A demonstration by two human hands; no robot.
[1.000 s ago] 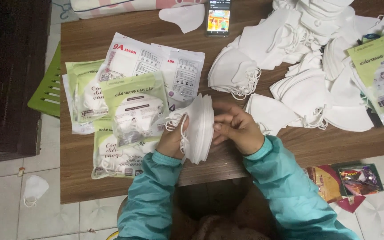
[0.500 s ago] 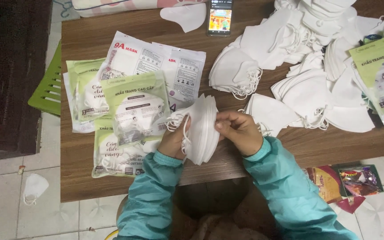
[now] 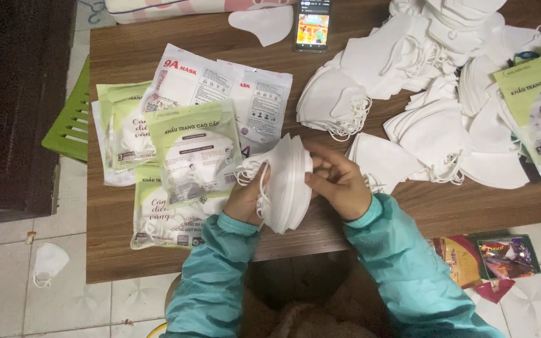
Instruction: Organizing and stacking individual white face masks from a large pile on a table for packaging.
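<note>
Both hands hold one thick stack of folded white face masks upright above the near edge of a brown wooden table. My left hand grips the stack's left side, where the ear loops hang. Fingers of my right hand press on its right side and top edge. Both sleeves are teal. Just left of the stack lie packed masks in green and white pouches.
Loose white masks are heaped over the table's right half. A lit phone lies at the far edge. One mask lies on the tiled floor at left, beside a green plastic stool. Snack wrappers lie at right.
The stack has stayed between both hands. My right hand's fingers have shifted along its top edge, squaring the masks together.
</note>
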